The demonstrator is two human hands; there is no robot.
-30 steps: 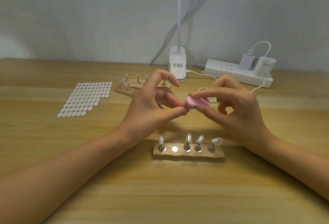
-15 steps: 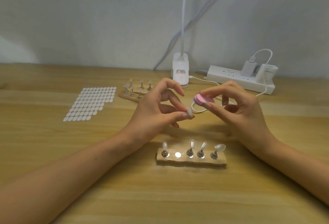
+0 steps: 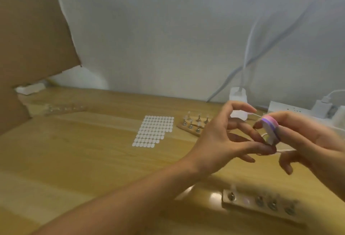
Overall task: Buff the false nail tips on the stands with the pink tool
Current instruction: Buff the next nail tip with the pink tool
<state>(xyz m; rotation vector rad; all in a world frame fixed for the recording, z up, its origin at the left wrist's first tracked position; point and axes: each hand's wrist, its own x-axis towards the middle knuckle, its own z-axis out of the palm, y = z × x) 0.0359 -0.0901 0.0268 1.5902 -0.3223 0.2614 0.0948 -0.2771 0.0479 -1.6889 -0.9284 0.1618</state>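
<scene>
The wooden desk (image 3: 93,150) carries the near stand (image 3: 261,204) by its front edge, blurred. Above it the left hand (image 3: 214,141) and right hand (image 3: 308,141) meet. The right pinches the pink buffer block (image 3: 270,127) on edge. Just beneath it, apparently touching, the left thumb and forefinger pinch a pale nail tip (image 3: 269,141).

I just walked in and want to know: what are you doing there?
A person is working on false nails. The right hand holds the pink tool; the left hand pinches something tiny right under it, probably a nail tip, though it is blurred. The near stand and the far stand sit on the table.
</scene>
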